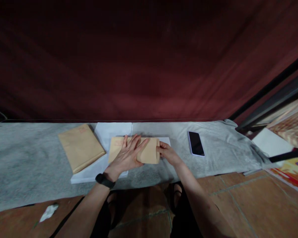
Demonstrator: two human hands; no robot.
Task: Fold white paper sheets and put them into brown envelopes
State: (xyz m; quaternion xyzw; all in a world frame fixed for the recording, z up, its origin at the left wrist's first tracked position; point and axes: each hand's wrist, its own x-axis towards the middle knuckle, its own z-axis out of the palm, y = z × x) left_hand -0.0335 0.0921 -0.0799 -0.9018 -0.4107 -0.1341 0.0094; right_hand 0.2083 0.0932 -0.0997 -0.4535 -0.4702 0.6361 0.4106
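Far behind everything hangs a dark red curtain [149, 66] with soft, shallow folds. In front runs a long surface draped in fuzzy grey cloth [27, 158], mottled and slightly rumpled.

From the left, a crumpled white scrap [48, 213] lies on the floor on the near side. On the cloth, a tilted rectangular bundle of brown paper [81, 145], matte and smooth with faint red print at its far end, has a thick, layered near edge; it partly covers smooth white papers [101, 132].

To the right, mostly over those papers, is a long brown paper envelope [149, 153], red print at its left end and a folded-looking right end. Its contents, if any, cannot be seen. The left hand [129, 153], wearing a black wristband [104, 181], lies palm down across its middle, fingers spread and gripping nothing. The right hand [167, 152] has its fingers curled against the envelope's right end; whether they pinch it cannot be told. A white sheet [166, 140] shows beneath that end.

Further right lies a flat phone [196, 143], glossy black with a pale lilac rim. Below spread reddish-brown floor tiles [235, 198] with paler joints.
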